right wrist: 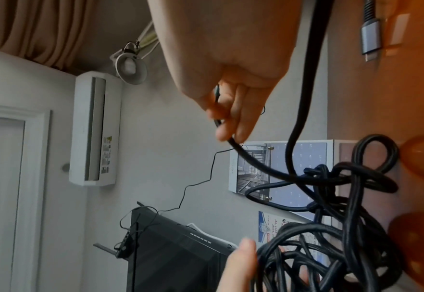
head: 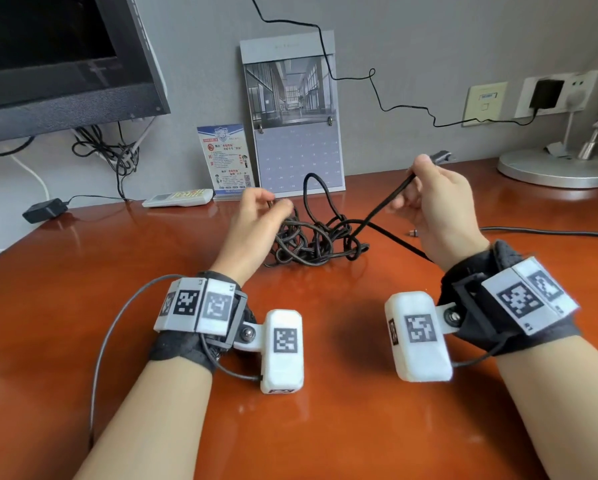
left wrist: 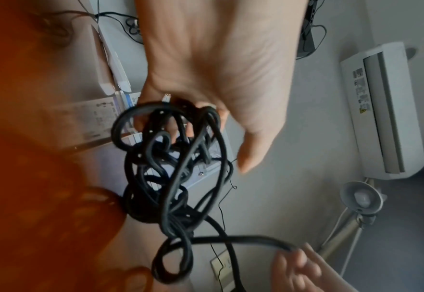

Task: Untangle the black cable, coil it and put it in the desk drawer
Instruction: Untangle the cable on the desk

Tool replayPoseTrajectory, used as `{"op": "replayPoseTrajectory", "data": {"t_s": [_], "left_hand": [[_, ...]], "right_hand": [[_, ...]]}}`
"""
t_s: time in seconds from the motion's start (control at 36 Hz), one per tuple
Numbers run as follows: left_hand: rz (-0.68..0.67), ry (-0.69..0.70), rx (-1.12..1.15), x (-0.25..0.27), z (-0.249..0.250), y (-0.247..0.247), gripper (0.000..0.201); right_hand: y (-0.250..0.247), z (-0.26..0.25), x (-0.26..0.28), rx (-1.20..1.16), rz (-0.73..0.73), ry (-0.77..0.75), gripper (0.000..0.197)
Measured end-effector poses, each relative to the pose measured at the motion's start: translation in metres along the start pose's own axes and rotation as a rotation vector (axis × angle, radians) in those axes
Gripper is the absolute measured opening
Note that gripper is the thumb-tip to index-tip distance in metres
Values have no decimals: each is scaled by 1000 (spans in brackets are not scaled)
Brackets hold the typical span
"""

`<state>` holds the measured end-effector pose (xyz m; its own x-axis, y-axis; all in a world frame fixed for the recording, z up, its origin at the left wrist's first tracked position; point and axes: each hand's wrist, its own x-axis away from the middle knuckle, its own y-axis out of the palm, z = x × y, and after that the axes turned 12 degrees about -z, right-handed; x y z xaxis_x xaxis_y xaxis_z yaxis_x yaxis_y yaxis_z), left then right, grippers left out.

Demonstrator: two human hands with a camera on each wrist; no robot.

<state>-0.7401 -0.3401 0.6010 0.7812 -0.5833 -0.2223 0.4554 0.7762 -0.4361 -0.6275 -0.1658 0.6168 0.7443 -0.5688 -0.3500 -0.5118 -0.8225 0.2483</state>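
Black cable (head: 311,237): one knotted heap on the counter (head: 325,393), between two hands. Left hand (head: 256,216) has a pinching grip on strands at the heap's left edge. Right hand (head: 436,206) grasps a taut strand slanting up-right from the heap. One calendar (head: 292,116) stands behind.

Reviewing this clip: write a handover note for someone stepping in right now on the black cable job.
Left hand: fingers grip strands at the top of the tangle.
Right hand: pinches a freed stretch of the black cable near its plug end, lifted off the desk.
Bulk of cable lies knotted on the desk between the hands.
Done: one end pulled out.
Left: finish untangling, coil, put in the drawer, which is not in view.
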Motion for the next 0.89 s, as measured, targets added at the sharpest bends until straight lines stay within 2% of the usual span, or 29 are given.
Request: {"op": "replayPoseTrajectory", "data": {"t_s": [0.06,0.11,0.22,0.31,0.39,0.44,0.53,0.58,0.64,0.72,0.78,0.89], "left_hand": [[-91,-21,-43,4,3,3,42],[-162,-45,-118,7,4,6,53],[-204,1,-222,8,5,8,42],[-209,18,-189,8,5,10,37],[-224,11,-145,7,4,7,33],[-242,21,-108,6,2,4,32],[-290,24,-111,5,0,-2,31],[-324,12,-129,5,-1,-6,31],[-350,-5,-134,5,-1,-10,33],[-368,-21,-140,5,-2,-11,33],[-375,-25,-143,5,-3,-11,31],[-375,-32,-142,5,-3,-10,29]], "right_hand": [[1,2,1,14,-39,16,32],[5,5,2,44,-103,49,28],[12,12,8,286,-260,122,24],[13,11,11,446,-409,208,23],[10,4,13,484,-563,252,19],[5,-2,12,463,-551,246,25],[-5,-6,5,440,-285,171,25],[-12,0,1,607,-160,146,24],[-16,9,-2,847,-198,192,22],[-13,21,0,1046,-381,366,31],[-7,25,3,1110,-462,414,35],[-2,28,5,1098,-467,431,34]]}}
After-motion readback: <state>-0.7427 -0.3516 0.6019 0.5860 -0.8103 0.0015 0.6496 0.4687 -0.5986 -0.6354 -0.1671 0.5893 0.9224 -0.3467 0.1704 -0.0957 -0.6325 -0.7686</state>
